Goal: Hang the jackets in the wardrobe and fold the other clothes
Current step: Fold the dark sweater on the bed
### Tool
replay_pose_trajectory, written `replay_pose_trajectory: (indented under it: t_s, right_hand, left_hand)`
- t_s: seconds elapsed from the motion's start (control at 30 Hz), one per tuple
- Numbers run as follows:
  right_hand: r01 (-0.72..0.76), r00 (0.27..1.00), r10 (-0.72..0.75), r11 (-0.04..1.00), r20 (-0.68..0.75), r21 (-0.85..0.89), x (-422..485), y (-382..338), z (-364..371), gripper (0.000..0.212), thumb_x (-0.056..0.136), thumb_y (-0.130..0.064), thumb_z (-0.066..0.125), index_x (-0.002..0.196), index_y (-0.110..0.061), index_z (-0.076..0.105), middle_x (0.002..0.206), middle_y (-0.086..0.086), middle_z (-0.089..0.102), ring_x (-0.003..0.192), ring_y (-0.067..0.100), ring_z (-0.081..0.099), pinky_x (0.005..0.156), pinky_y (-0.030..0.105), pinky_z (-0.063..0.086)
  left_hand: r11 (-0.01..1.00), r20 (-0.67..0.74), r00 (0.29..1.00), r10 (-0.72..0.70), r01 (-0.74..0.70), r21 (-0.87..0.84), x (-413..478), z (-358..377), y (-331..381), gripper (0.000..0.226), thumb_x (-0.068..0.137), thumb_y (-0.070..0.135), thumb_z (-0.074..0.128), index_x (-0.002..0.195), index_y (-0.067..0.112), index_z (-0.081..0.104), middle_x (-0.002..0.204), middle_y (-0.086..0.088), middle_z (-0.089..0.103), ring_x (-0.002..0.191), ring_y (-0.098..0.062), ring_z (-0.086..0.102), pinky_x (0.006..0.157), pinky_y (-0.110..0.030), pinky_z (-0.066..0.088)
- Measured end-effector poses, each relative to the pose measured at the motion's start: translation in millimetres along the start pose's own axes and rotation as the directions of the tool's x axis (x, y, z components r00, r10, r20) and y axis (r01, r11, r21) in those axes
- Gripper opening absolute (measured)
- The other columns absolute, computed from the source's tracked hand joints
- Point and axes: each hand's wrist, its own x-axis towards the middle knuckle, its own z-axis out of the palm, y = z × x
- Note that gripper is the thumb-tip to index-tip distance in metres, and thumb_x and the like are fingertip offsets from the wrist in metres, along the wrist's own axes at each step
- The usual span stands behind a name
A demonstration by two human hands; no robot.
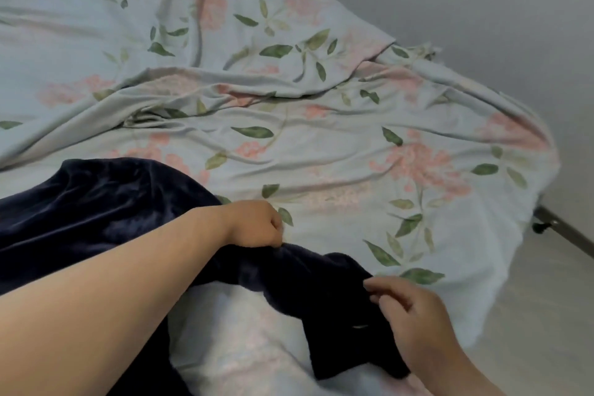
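A dark navy velvety garment (96, 202) lies across the near left of the bed, with one long part, a sleeve or leg, stretched toward the lower right. My left hand (254, 223) grips this part from above, fingers curled into the fabric. My right hand (411, 309) pinches the edge of the same part near its end, at the lower right. The garment's end (337, 331) hangs between my two hands over the bed's near edge.
The bed is covered by a rumpled pale blue sheet (289, 106) with pink flowers and green leaves. A grey wall (482, 10) runs behind the bed's right side. Light floor (546, 315) and a dark bed leg (546, 222) show at the right.
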Motion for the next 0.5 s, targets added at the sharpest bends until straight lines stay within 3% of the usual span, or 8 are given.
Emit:
replay_pose_trajectory:
  t_s: [0.07,0.1,0.17,0.27,0.33,0.4,0.43,0.5]
  right_hand:
    - [-0.153,0.979,0.134,0.981,-0.152,-0.117,4.5,19.2,-14.7,0.038,0.082,-0.002,0.060,0.096,-0.037,0.069,0.103,-0.013,0.063,0.104,0.010,0.059,0.090,0.023,0.048]
    - [-0.200,0.979,0.193,0.970,-0.065,-0.137,6.0,20.9,-19.0,0.034,0.076,-0.004,0.060,0.097,-0.029,0.068,0.098,-0.006,0.062,0.100,0.014,0.061,0.088,0.027,0.050]
    - [-0.155,0.943,0.192,0.976,0.271,-0.150,1.7,16.6,-20.0,0.029,0.063,-0.012,0.056,0.086,-0.029,0.063,0.075,-0.006,0.063,0.072,0.007,0.063,0.062,0.019,0.047]
    - [-0.030,0.910,0.128,0.969,0.395,-0.245,-1.6,10.4,-11.1,0.025,0.068,-0.026,0.057,0.077,-0.050,0.058,0.075,-0.029,0.065,0.070,-0.008,0.061,0.059,0.009,0.043]
    - [0.003,0.958,0.067,0.970,0.279,-0.242,12.1,11.6,-16.0,0.021,0.074,-0.023,0.061,0.074,-0.044,0.060,0.072,-0.022,0.067,0.072,-0.007,0.060,0.063,0.010,0.044]
    - [0.044,0.999,-0.039,0.970,0.026,-0.241,38.3,10.0,-37.4,0.026,0.075,-0.008,0.064,0.073,-0.033,0.060,0.073,-0.014,0.064,0.073,-0.002,0.059,0.064,0.010,0.041]
    - [0.077,0.989,-0.105,0.964,-0.100,-0.253,52.0,5.5,-53.1,0.030,0.073,-0.002,0.065,0.073,-0.031,0.060,0.075,-0.012,0.061,0.074,0.000,0.057,0.063,0.011,0.039]
    - [0.166,0.898,-0.312,0.893,-0.310,-0.419,73.7,-2.6,-84.3,0.030,0.070,0.004,0.068,0.080,-0.024,0.065,0.080,-0.003,0.057,0.077,0.015,0.052,0.063,0.021,0.035]
  left_hand:
    - [1.000,0.085,0.996,0.004,-0.007,0.029,-0.8,4.6,12.0,0.029,0.069,0.040,0.049,0.074,0.016,0.063,0.078,0.005,0.065,0.076,-0.017,0.060,0.080,-0.039,0.051]
    - [0.999,0.116,0.993,-0.010,0.006,0.035,-1.0,5.4,16.4,0.031,0.070,0.043,0.048,0.075,0.016,0.065,0.082,0.004,0.067,0.079,-0.018,0.062,0.081,-0.039,0.050]
    - [0.999,0.178,0.984,-0.023,0.016,0.036,1.2,9.3,25.4,0.033,0.075,0.047,0.050,0.078,0.020,0.068,0.089,0.003,0.069,0.087,-0.018,0.065,0.085,-0.040,0.052]
    - [0.994,0.211,0.977,-0.027,0.004,0.105,1.6,12.9,31.2,0.024,0.082,0.041,0.057,0.070,0.022,0.065,0.078,0.005,0.066,0.077,-0.016,0.062,0.072,-0.033,0.049]
    - [0.999,0.139,0.990,0.010,-0.015,0.035,-0.2,9.3,32.1,0.025,0.084,0.032,0.063,0.061,0.021,0.061,0.063,0.010,0.060,0.066,-0.012,0.056,0.064,-0.027,0.043]
    - [0.987,-0.082,0.996,0.038,-0.050,-0.153,0.0,-2.4,33.8,0.028,0.086,0.026,0.065,0.059,0.021,0.061,0.057,0.013,0.059,0.060,-0.009,0.055,0.060,-0.024,0.040]
    - [0.968,-0.252,0.967,0.039,-0.099,-0.229,1.6,-10.6,35.8,0.027,0.088,0.026,0.065,0.062,0.021,0.063,0.060,0.013,0.062,0.062,-0.008,0.057,0.060,-0.023,0.041]
    - [0.941,-0.584,0.810,0.046,-0.232,-0.247,9.2,-26.3,46.1,0.023,0.094,0.027,0.060,0.073,0.021,0.068,0.074,0.008,0.066,0.076,-0.013,0.061,0.068,-0.028,0.043]
